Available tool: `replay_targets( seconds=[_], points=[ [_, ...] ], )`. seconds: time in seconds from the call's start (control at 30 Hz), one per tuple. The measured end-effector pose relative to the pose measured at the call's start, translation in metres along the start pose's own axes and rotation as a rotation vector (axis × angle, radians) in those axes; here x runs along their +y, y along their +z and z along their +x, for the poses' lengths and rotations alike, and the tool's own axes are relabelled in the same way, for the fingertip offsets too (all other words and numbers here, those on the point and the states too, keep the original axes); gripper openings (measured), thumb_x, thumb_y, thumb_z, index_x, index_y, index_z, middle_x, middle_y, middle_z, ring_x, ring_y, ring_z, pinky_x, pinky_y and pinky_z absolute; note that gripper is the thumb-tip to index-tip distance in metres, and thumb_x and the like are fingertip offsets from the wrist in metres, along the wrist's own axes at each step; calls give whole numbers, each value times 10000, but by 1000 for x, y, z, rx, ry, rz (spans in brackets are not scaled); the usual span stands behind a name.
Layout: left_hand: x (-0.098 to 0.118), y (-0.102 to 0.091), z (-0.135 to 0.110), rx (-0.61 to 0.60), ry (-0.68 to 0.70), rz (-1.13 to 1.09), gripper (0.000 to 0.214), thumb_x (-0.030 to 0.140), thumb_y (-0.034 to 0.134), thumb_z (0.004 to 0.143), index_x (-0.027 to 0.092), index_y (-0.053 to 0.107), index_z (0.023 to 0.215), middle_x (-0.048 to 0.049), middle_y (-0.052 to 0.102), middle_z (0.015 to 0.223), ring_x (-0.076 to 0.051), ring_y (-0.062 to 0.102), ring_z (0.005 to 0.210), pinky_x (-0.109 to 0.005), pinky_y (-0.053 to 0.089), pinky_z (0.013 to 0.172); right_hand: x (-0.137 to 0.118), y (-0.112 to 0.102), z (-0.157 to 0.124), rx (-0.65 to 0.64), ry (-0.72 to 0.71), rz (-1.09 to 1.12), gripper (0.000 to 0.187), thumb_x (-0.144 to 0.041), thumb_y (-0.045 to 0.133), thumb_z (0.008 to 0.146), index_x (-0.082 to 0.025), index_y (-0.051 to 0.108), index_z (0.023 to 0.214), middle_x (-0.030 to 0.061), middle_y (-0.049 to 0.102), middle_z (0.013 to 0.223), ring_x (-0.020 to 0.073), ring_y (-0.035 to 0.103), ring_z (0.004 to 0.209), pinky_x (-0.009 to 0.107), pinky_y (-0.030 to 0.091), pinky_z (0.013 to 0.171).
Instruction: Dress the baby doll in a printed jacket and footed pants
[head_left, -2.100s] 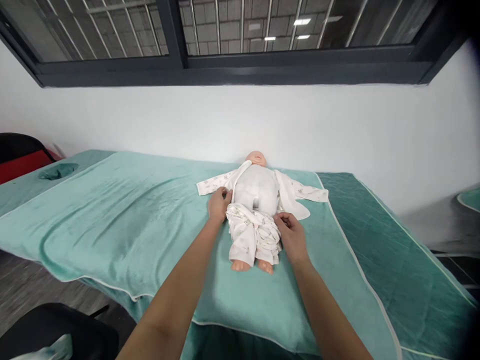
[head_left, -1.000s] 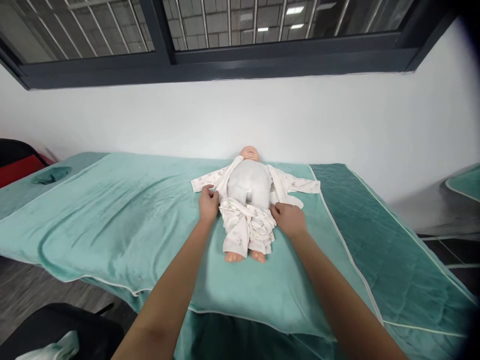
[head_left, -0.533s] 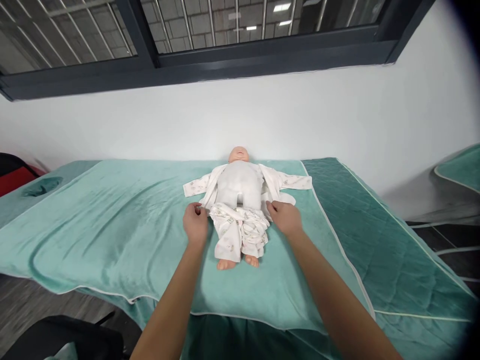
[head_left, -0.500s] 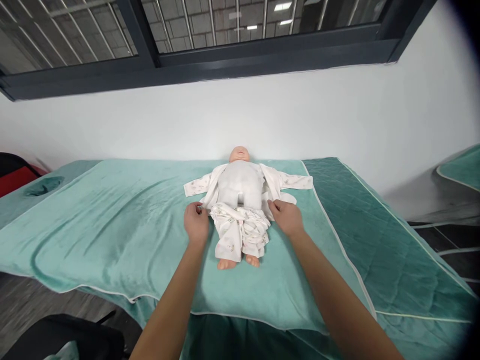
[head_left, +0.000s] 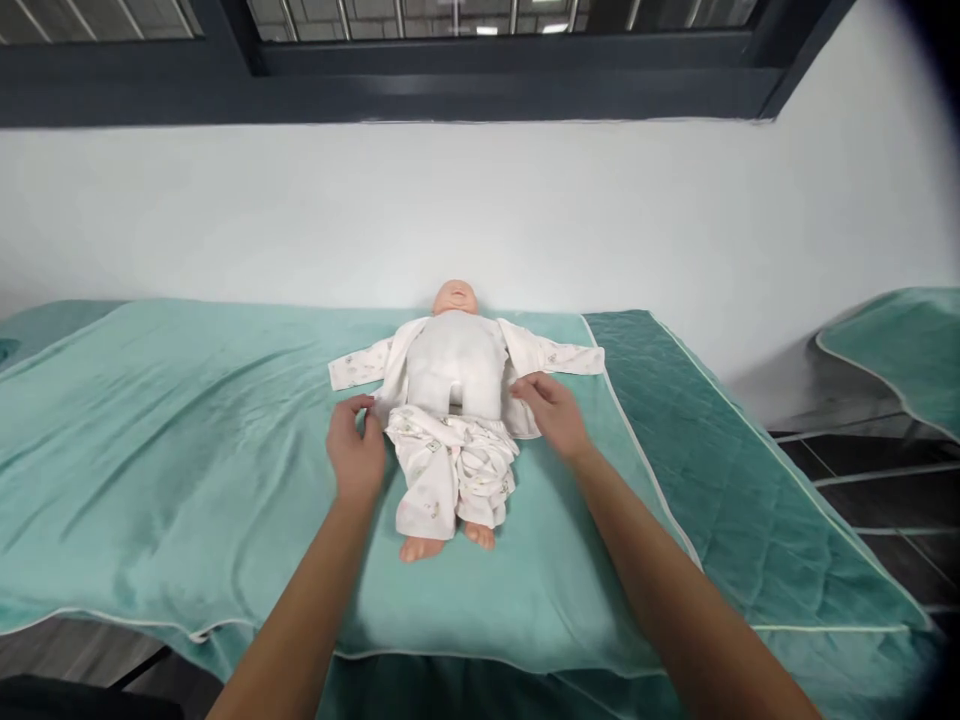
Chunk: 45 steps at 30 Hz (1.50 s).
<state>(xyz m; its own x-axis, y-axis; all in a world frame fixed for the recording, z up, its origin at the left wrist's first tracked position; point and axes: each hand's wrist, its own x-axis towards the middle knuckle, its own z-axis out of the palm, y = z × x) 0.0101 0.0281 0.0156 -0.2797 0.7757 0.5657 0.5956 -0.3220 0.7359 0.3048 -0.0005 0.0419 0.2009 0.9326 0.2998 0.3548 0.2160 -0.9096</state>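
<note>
Right now, your doll point(head_left: 456, 350) lies face-up on the light green blanket point(head_left: 225, 450), head towards the wall point(head_left: 315, 220). Its jacket point(head_left: 397, 368) hangs open, sleeves spread, and its trousers point(head_left: 427, 495) bunch around the legs. Your left hand point(head_left: 355, 450), fingers curled, is at the jacket's left edge; your right hand point(head_left: 553, 410) is at the opposite flap. Whether either pinches the cloth, you cannot tell.

A doll point(head_left: 456, 350) lies face-up between my left grip point(head_left: 355, 450) and right grip point(head_left: 556, 412), white printed shirt point(head_left: 525, 346) spread open, matching trousers point(head_left: 427, 492) bunched around its legs.
</note>
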Motion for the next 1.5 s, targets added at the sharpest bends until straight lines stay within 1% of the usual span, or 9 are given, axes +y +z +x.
replay_targets(
  seconds=[0.13,0.3,0.5,0.73,0.83,0.93,1.17,1.4,1.5],
  points=[
    [7,-2,-3,-255,8,-143,229,212,542,820,238,694,989,-23,708,974,-200,641,926,-325,495,866,-23,7,26,-389,-58,-121,435,-528,585,871,-197,539,593,-37,504,585,117,436,588,249,329,570],
    [3,-9,1,-505,-324,-422,210,255,682,742,226,726,945,-40,691,907,-198,624,816,-298,506,717,-42,38,30,-335,-299,-260,483,-508,562,931,-187,527,572,-34,509,561,106,433,567,276,272,575],
    [13,-16,7,-781,-362,-572,240,285,792,668,223,696,879,-58,589,981,-182,566,822,-289,485,705,-40,56,3,-526,-592,-318,439,-430,557,974,-183,559,611,-18,578,601,121,521,659,310,299,702],
    [18,-11,-5,-605,-334,-533,206,227,717,712,211,512,728,-32,562,899,-156,528,767,-274,456,679,-51,41,3,-680,-427,-36,225,-409,748,833,-221,625,811,-17,666,810,158,590,802,332,394,857],
    [26,-2,-4,-419,-193,-466,168,172,655,738,218,494,751,-57,613,1081,-201,580,980,-317,476,848,-55,36,1,-768,-340,114,179,-379,719,852,-225,627,853,20,662,949,186,589,925,331,426,887],
    [39,5,3,-398,-99,-450,137,153,600,777,218,482,800,-61,610,1249,-223,553,1176,-353,433,991,-50,31,0,-803,-144,296,218,-398,695,866,-202,604,836,34,609,920,165,552,828,277,425,710],
    [29,25,41,-290,-388,-450,168,184,602,737,221,452,801,50,517,707,-100,454,604,-209,345,562,-29,16,4,-572,241,686,282,-443,651,882,-235,631,1073,-51,403,578,96,297,504,238,203,493],
    [6,49,78,-296,-608,-317,205,162,584,707,234,427,819,63,456,646,-112,426,558,-228,317,550,-1,12,30,-73,332,769,158,-332,740,767,-199,672,818,-25,513,641,92,420,551,212,306,474],
    [4,55,73,-308,-525,-240,167,172,590,735,223,450,812,33,541,731,-129,495,661,-240,355,626,7,16,35,-54,385,835,231,-298,797,707,-233,672,890,-37,551,673,98,481,590,205,382,524]
  ],
)
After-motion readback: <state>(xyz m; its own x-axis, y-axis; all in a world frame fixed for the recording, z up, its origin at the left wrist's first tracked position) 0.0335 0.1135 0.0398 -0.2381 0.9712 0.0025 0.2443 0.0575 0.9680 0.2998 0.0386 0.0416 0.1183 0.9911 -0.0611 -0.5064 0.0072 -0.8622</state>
